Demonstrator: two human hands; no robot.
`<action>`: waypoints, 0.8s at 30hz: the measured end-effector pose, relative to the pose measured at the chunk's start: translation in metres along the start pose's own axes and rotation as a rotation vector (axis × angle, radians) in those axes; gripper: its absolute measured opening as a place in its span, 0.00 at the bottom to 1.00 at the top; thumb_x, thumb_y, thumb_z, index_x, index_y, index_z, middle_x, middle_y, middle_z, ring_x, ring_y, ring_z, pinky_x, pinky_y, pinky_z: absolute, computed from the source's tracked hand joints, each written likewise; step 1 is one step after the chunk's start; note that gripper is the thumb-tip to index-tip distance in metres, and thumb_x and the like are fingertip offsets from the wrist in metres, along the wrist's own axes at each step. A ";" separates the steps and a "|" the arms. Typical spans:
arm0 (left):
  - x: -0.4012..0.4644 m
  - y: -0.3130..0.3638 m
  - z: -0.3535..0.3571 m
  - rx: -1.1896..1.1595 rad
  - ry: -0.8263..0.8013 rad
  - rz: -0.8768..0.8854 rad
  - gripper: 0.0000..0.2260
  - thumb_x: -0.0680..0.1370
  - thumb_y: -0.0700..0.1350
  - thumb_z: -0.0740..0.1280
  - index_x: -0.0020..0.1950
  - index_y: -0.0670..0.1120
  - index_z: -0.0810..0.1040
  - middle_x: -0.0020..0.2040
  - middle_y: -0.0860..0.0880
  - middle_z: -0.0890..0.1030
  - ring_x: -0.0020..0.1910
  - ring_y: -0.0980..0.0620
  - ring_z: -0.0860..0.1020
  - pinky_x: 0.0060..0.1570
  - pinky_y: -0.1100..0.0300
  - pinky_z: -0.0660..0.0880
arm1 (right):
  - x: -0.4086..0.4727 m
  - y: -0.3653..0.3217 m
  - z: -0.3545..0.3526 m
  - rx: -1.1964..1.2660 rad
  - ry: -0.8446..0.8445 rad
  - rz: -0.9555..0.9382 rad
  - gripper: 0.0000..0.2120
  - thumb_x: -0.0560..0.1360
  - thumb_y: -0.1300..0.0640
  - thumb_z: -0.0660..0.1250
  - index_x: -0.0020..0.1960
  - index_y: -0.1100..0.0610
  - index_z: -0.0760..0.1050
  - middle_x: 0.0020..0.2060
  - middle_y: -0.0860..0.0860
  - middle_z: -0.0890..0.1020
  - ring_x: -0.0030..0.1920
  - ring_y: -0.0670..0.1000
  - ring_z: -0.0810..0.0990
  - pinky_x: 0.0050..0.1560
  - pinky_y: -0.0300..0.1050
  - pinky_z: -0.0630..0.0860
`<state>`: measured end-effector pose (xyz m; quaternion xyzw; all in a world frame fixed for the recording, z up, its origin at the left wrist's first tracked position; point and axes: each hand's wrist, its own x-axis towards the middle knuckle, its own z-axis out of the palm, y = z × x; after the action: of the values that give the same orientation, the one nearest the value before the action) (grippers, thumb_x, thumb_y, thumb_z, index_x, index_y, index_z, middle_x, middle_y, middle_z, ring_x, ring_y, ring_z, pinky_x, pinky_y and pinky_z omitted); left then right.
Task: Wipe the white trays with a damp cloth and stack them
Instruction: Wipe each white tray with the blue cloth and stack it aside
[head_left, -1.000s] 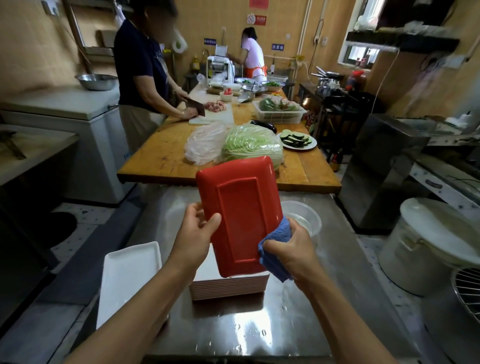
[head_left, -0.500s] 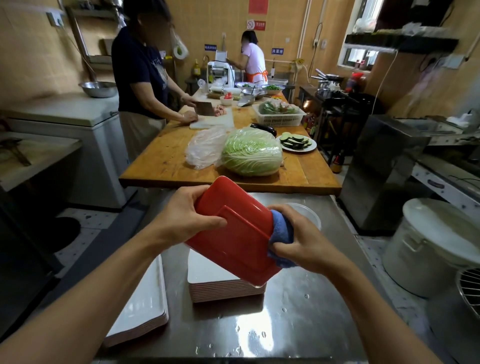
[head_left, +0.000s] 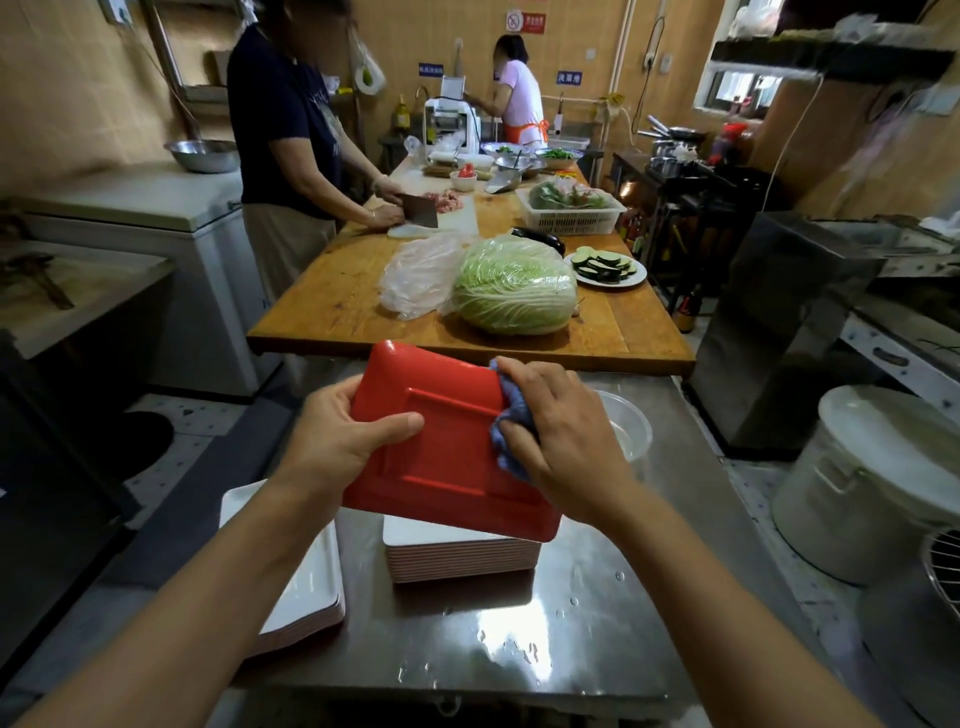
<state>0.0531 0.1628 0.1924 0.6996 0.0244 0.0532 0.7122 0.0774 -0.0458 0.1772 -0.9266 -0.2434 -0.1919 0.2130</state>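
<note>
Head view shows the left hand (head_left: 343, 441) gripping the tray (head_left: 447, 447) red underside up, tilted over the stack (head_left: 462, 558) at 6 o'clock, so the right hand (head_left: 561, 441), fingers curled on the blue cloth (head_left: 511, 434), can wipe above the bench (head_left: 519, 639).

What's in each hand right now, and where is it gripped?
Left hand grips the tray by its left edge, red underside up. Right hand holds the blue cloth bunched against the tray's right side.

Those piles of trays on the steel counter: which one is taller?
The stack directly under the red-backed tray is taller, many layers deep. The pile at the counter's left edge is only a few trays high.
</note>
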 end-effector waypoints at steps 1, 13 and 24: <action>0.000 -0.002 -0.004 -0.022 0.006 -0.010 0.13 0.68 0.32 0.72 0.50 0.43 0.79 0.45 0.40 0.83 0.43 0.42 0.81 0.43 0.49 0.81 | -0.003 0.005 0.001 0.033 -0.003 0.031 0.27 0.74 0.48 0.57 0.72 0.53 0.63 0.62 0.53 0.71 0.58 0.53 0.69 0.59 0.50 0.66; 0.026 -0.022 -0.014 -0.299 0.156 -0.282 0.09 0.70 0.37 0.70 0.48 0.47 0.79 0.37 0.48 0.84 0.34 0.50 0.83 0.31 0.56 0.79 | -0.037 0.016 0.039 0.222 0.072 0.019 0.32 0.76 0.57 0.60 0.75 0.55 0.49 0.76 0.51 0.46 0.76 0.52 0.47 0.75 0.52 0.53; 0.025 -0.031 0.014 -0.411 0.220 -0.373 0.05 0.75 0.44 0.69 0.49 0.45 0.79 0.41 0.43 0.82 0.34 0.49 0.81 0.35 0.55 0.80 | -0.031 -0.055 0.082 0.111 0.123 -0.116 0.30 0.74 0.52 0.60 0.74 0.58 0.59 0.73 0.56 0.62 0.75 0.56 0.55 0.72 0.58 0.55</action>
<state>0.0809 0.1513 0.1631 0.5141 0.2182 0.0006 0.8295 0.0443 0.0263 0.1110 -0.8842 -0.2935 -0.2466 0.2668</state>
